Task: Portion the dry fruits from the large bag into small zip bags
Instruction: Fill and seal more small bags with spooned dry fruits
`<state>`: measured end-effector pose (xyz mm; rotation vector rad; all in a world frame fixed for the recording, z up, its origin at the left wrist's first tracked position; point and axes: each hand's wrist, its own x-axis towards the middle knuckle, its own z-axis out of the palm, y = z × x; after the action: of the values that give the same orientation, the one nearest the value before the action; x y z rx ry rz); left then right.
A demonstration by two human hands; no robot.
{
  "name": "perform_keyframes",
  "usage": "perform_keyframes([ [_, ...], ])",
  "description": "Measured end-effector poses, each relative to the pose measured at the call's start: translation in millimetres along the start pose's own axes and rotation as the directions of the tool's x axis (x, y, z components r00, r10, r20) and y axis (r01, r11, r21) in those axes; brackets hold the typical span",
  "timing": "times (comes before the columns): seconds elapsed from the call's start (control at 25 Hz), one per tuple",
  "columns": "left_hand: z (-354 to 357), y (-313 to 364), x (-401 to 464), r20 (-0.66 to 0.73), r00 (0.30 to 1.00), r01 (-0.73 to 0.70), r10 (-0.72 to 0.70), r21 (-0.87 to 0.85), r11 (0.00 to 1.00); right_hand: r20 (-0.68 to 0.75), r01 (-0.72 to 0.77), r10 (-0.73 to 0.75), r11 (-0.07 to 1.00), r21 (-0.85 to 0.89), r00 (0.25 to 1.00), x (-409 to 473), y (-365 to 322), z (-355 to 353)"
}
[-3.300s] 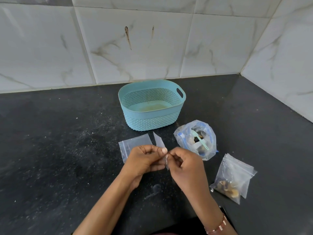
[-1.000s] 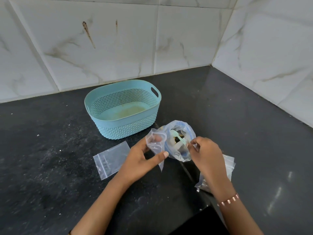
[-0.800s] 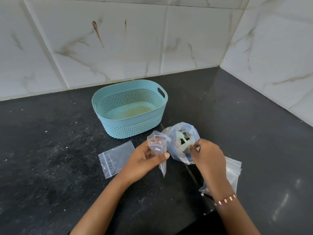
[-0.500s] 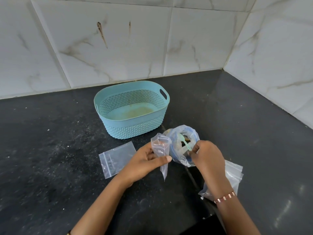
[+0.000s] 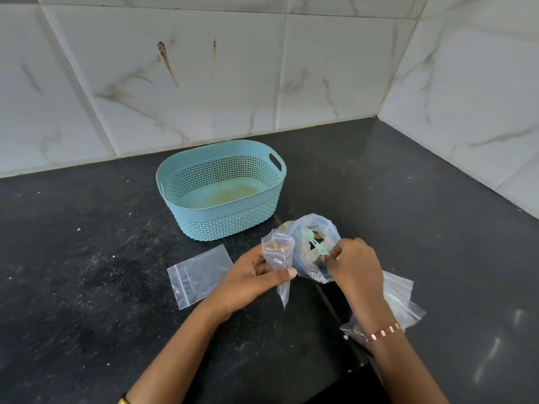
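Observation:
The large clear bag (image 5: 312, 268) with blue print stands open on the black counter, with dry fruits and a pale green scoop (image 5: 314, 244) inside. My right hand (image 5: 354, 265) pinches the scoop's handle at the bag's mouth. My left hand (image 5: 252, 279) holds an opened, empty small zip bag (image 5: 278, 259) upright just left of the large bag. Another empty small zip bag (image 5: 198, 274) lies flat to the left. A filled small zip bag (image 5: 399, 301) lies partly hidden under my right forearm.
A teal perforated basket (image 5: 221, 212) stands behind the bags, empty with a stained floor. White marble tiles close off the back and right. The counter's front edge (image 5: 354, 371) runs near my right arm.
My left hand now holds the small zip bag open on its own. My right hand has let go of it, moved to the large bag and taken the scoop's handle.

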<state>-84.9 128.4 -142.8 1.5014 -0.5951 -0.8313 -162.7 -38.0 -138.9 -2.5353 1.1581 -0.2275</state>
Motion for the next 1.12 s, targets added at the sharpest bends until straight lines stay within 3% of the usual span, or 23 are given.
perform_keyframes([
  [0.16,0.9,1.5,0.1,0.002,1.000,0.006,-0.006,-0.020,1.000,-0.029,0.054,-0.054,0.998,0.022,0.998,-2.9,-0.3,-1.8],
  [0.32,1.6,-0.5,-1.1,0.002,1.000,0.031,-0.031,-0.064,0.997,-0.215,0.279,-0.291,0.957,-0.084,0.932,-13.0,2.9,-4.9],
  [0.44,3.5,-3.8,-0.1,0.025,0.998,0.065,-0.061,-0.181,0.981,-0.227,0.380,-0.412,0.909,-0.173,0.882,-14.2,4.2,-5.3],
  [0.72,9.8,-16.8,5.6,0.137,0.985,0.153,-0.105,-0.414,0.897,-0.163,0.333,-0.331,0.943,-0.015,0.930,-11.3,1.7,4.5],
  [0.96,10.6,-17.7,7.9,0.141,0.986,0.152,-0.091,-0.524,0.838,-0.158,0.329,-0.331,0.944,-0.040,0.930,-12.6,2.9,-6.0],
  [1.12,14.5,-20.6,7.9,0.104,0.993,0.110,-0.060,-0.579,0.808,0.016,0.273,-0.273,0.962,-0.010,0.962,-8.9,-3.0,-9.9],
])
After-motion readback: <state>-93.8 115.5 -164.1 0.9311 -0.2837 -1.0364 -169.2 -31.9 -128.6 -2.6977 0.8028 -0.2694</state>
